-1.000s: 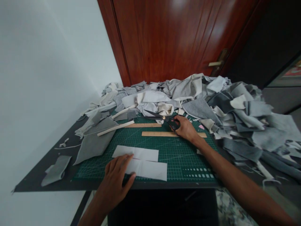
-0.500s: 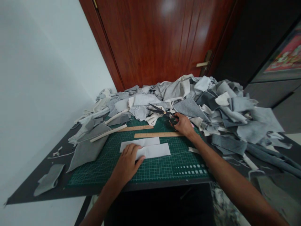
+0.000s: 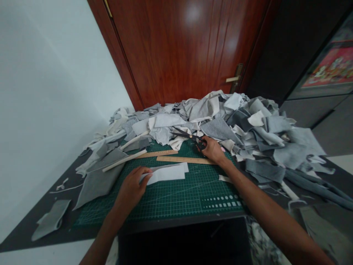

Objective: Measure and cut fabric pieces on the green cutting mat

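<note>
White fabric strips (image 3: 168, 173), overlapping one another, lie on a green cutting mat (image 3: 176, 197). At their left end my left hand (image 3: 135, 183) is closed, pinching the strips between thumb and fingers. Black scissors (image 3: 190, 136) with a brass-coloured pivot are in my right hand (image 3: 211, 149), its fingers round the handles. The blades point left, apart from each other, toward the scrap pile and clear of the strips. Two wooden rulers lie just beyond the strips, the nearer ruler (image 3: 183, 159) reaching under or behind my right wrist.
A long heap of grey and white fabric scraps (image 3: 209, 110) lines the back and right of the table. Grey cloth (image 3: 96, 184) and a pale strip (image 3: 125, 160) lie at the left. A folded grey piece (image 3: 52, 220) rests near the left edge. Behind stands a wooden door (image 3: 176, 51).
My left hand has drawn back left and now pinches the strips' left end instead of resting on them. The strips have shifted left and overlap more. The scissors stay in my right hand.
</note>
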A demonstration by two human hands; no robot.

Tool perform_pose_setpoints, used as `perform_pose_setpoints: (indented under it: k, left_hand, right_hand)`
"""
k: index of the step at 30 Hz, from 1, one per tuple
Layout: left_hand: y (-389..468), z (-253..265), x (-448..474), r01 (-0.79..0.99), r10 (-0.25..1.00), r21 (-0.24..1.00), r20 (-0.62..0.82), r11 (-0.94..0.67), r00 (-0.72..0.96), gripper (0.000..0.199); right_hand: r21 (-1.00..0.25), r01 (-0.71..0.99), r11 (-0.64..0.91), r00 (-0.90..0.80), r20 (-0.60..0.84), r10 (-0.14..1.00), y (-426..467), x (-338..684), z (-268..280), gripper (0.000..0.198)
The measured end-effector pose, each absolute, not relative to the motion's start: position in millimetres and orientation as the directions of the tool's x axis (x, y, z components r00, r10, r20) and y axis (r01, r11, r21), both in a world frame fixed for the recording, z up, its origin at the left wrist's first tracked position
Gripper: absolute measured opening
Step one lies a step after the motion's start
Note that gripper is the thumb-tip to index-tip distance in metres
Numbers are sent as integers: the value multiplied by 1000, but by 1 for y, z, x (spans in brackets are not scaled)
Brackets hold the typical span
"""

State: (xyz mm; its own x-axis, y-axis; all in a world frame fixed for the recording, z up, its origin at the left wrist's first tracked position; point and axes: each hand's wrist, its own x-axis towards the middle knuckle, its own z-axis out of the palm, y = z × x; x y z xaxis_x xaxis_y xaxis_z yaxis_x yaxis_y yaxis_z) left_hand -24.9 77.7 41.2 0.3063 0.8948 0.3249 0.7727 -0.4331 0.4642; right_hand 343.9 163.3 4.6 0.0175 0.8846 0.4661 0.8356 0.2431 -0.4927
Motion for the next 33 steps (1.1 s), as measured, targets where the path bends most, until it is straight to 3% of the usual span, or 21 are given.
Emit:
perform_pose_setpoints:
  k: [7,14,33]
  left_hand:
    - [116,34,-36,748,892,485,247,-453,379,29]
    - [125,24,-28,741,872,460,269,-490,410,30]
    - [117,35,14,657,887,606,214,-448,408,29]
  right_hand:
    - [-465,853,236,-4,446,895,161,343,6,30]
    - [-466,856,222,-7,420,908,161,344,6,31]
    - [-445,873,198,-26,364,931,159,343,13,31]
